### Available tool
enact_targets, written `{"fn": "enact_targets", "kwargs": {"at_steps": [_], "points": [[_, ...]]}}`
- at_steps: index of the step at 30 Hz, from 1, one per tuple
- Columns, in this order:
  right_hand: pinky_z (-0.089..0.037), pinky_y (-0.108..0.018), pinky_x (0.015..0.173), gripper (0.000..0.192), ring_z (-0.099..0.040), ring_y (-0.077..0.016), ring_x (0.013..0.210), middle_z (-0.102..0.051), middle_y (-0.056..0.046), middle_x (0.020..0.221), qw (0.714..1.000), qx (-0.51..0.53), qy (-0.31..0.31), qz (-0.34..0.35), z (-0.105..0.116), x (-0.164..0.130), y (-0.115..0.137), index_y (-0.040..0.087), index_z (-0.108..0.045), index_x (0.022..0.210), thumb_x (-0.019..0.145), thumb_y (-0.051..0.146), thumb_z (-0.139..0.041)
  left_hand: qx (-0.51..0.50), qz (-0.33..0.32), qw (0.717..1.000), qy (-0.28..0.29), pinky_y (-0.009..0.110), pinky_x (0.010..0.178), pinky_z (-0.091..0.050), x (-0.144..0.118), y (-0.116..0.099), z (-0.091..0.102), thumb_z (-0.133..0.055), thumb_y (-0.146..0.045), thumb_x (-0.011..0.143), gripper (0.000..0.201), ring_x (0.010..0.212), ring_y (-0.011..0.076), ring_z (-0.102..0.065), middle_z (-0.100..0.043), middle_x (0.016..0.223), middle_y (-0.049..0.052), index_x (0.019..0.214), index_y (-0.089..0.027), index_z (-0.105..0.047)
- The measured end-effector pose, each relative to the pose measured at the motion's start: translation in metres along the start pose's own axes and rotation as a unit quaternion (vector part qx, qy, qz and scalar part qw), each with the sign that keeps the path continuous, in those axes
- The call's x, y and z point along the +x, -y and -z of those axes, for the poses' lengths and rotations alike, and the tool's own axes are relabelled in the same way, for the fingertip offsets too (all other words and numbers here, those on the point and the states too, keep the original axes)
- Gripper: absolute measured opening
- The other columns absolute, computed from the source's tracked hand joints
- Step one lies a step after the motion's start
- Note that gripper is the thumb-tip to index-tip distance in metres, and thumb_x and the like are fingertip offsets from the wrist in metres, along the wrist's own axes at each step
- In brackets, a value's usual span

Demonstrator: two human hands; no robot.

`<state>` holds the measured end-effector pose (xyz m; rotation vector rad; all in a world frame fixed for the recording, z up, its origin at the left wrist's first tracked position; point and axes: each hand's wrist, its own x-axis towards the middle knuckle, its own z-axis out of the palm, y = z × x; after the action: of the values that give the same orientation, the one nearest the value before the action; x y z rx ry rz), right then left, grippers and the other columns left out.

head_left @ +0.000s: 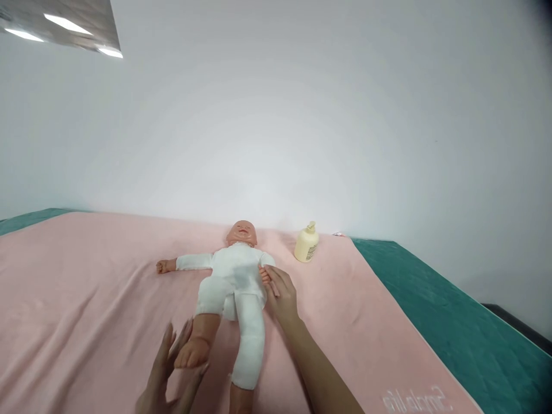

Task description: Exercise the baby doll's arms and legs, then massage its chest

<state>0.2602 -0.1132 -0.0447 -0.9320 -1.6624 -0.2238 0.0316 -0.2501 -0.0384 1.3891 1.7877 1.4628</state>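
Pink blanket [86, 299] spread over a green mattress [452, 322], white wall behind. Baby doll [235, 276] lies face up mid-blanket, head toward the wall, in white clothes, one trouser leg pushed up so one leg and foot are bare. Cream pump bottle [306, 243] stands upright near the doll's head, apart from it.

Step in hand, judging by contact: handling the doll's limbs, likely dressing or a rub-down. Next move calls for a steady hold on the bare leg while the other hand works.

Left hand [170, 368]: fingers spread, palm up, cupping the bare foot [192, 352], loose, not clenched. Right hand [280, 293]: arm stretched forward, fingers curled at the doll's small hand [264, 275]; seems a light pinch, view too small to be sure.
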Motion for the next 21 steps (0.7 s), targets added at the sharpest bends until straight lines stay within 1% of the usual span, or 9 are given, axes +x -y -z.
{"fn": "enact_targets", "kwargs": {"at_steps": [2,3,5,8,11,14,17,19,21], "points": [[-0.056,-0.039,0.086,0.040,-0.065,-0.0215,0.104,-0.069,-0.009,0.114,0.998,-0.009,0.039,0.048,-0.002,0.001,0.004,0.027,-0.058,0.133,0.095,0.015,-0.051,-0.005,0.005,1.000,-0.006,0.031,0.075,-0.060,0.010,-0.011,-0.006,-0.054,-0.050,0.088,0.070,0.123,0.0277,-0.058,-0.064,0.131,0.003,0.151,-0.031,-0.029],[-0.056,-0.039,0.086,0.042,-0.064,-0.0212,0.104,-0.069,-0.009,0.114,0.996,-0.009,0.057,0.066,-0.002,0.002,0.007,0.028,-0.056,0.135,0.096,0.014,-0.051,0.000,0.006,1.000,-0.006,0.031,0.075,-0.060,0.015,-0.015,-0.008,-0.054,-0.051,0.087,0.070,0.122,0.0277,-0.059,-0.064,0.131,0.004,0.150,-0.030,-0.031],[-0.056,-0.039,0.087,0.044,-0.064,-0.0206,0.104,-0.069,-0.008,0.113,0.992,-0.010,0.084,0.091,-0.002,0.005,0.010,0.029,-0.053,0.138,0.097,0.014,-0.050,0.016,0.005,1.000,-0.001,0.034,0.080,-0.058,0.026,-0.018,-0.013,-0.054,-0.053,0.087,0.070,0.120,0.0286,-0.060,-0.063,0.132,0.006,0.149,-0.029,-0.033],[-0.056,-0.039,0.087,0.043,-0.064,-0.0203,0.104,-0.070,-0.008,0.112,0.988,-0.018,0.108,0.110,-0.002,0.007,0.013,0.029,-0.053,0.137,0.098,0.014,-0.048,0.022,-0.001,1.000,0.013,0.034,0.081,-0.057,0.041,-0.011,-0.021,-0.058,-0.054,0.083,0.072,0.119,0.0294,-0.060,-0.063,0.133,0.007,0.148,-0.029,-0.036],[-0.056,-0.038,0.087,0.042,-0.064,-0.0205,0.104,-0.070,-0.008,0.112,0.986,-0.025,0.117,0.114,-0.002,0.008,0.014,0.029,-0.054,0.137,0.098,0.015,-0.047,0.013,0.001,1.000,0.021,0.033,0.080,-0.056,0.049,-0.003,-0.025,-0.061,-0.055,0.080,0.076,0.117,0.0294,-0.062,-0.062,0.133,0.008,0.147,-0.029,-0.038],[-0.056,-0.039,0.087,0.041,-0.064,-0.0206,0.104,-0.069,-0.008,0.112,0.987,-0.021,0.118,0.110,-0.003,0.007,0.012,0.029,-0.054,0.136,0.098,0.015,-0.046,0.017,0.005,1.000,0.020,0.035,0.083,-0.056,0.047,-0.004,-0.025,-0.059,-0.056,0.080,0.074,0.118,0.0296,-0.061,-0.061,0.135,0.007,0.146,-0.029,-0.039],[-0.055,-0.040,0.088,0.039,-0.063,-0.0207,0.104,-0.069,-0.007,0.112,0.990,-0.002,0.107,0.093,-0.003,0.005,0.008,0.029,-0.057,0.133,0.097,0.015,-0.048,0.024,-0.002,1.000,0.016,0.036,0.086,-0.055,0.040,-0.009,-0.020,-0.056,-0.056,0.083,0.069,0.121,0.0296,-0.059,-0.059,0.138,0.007,0.144,-0.028,-0.040],[-0.055,-0.040,0.089,0.037,-0.064,-0.0208,0.104,-0.069,-0.007,0.112,0.994,0.013,0.087,0.057,-0.003,0.003,0.004,0.028,-0.061,0.129,0.096,0.016,-0.050,0.029,-0.005,0.999,0.021,0.035,0.084,-0.056,0.035,-0.009,-0.015,-0.055,-0.056,0.083,0.068,0.121,0.0295,-0.059,-0.059,0.137,0.007,0.143,-0.027,-0.041],[-0.055,-0.040,0.089,0.034,-0.064,-0.0215,0.104,-0.069,-0.007,0.112,0.998,0.030,0.058,-0.004,-0.002,0.002,-0.001,0.028,-0.064,0.125,0.094,0.019,-0.052,0.030,-0.005,0.999,0.033,0.033,0.078,-0.058,0.030,-0.004,-0.009,-0.057,-0.056,0.082,0.068,0.119,0.0294,-0.060,-0.062,0.134,0.007,0.141,-0.027,-0.043]]}}
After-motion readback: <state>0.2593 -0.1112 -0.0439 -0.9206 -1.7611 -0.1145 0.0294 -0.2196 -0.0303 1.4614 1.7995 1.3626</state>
